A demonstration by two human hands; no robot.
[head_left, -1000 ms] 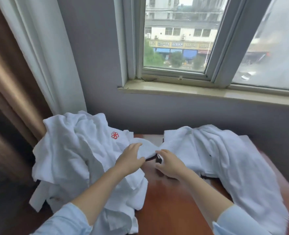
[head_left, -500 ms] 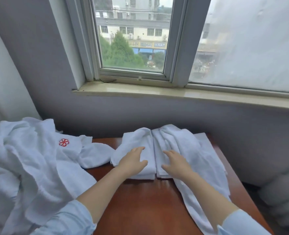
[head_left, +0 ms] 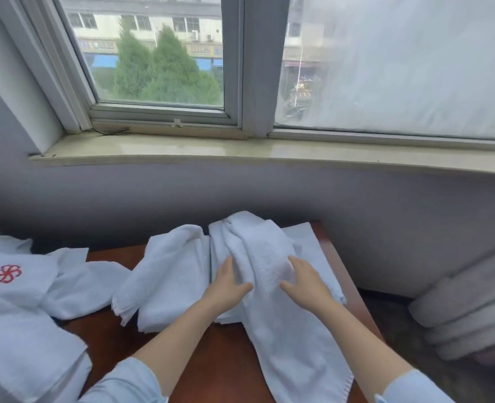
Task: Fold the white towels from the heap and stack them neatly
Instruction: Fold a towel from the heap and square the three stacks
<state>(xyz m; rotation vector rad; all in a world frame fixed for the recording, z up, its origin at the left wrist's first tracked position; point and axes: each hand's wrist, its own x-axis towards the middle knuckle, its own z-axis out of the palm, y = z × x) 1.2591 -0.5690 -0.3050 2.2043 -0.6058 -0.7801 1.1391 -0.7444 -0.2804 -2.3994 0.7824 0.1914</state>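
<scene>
White terry cloth, long and narrow: the unfolded white towel [head_left: 292, 344] in hand lies humped over a flat stack of folded white towels [head_left: 310, 239] at the far right of the reddish-brown wooden table [head_left: 211, 359]. Its near end trails toward the person, down to the table's front edge.

The left hand [head_left: 228, 283] rests on the left flank of the hump and the right hand [head_left: 304, 280] on the right flank. Each grip is spread: the fingers lie on the cloth, those of the right hand slightly bent over the hump, and the thumbs point inward toward one another. Neither hand pinches a fold.

Just left of the stack, touching it, sits a loosely folded white towel [head_left: 167, 274] with one frayed corner hanging forward. The heap of crumpled white towels [head_left: 22, 315] fills the left of the table, one piece bearing a red pinwheel emblem [head_left: 7, 273]. A pale stone window sill [head_left: 240, 149] runs above. The blurred pale rolls at far right cannot be identified.

Judged step: early in folding this towel, which is laid out and pressed but not yet doubled; most of the heap is still unfolded.

Judged next move: find the trailing near end, pinch both its corners, and carry it up over the hump so the edges meet. The bulge wants flattening first, or the fold will sit crooked on the stack.
</scene>
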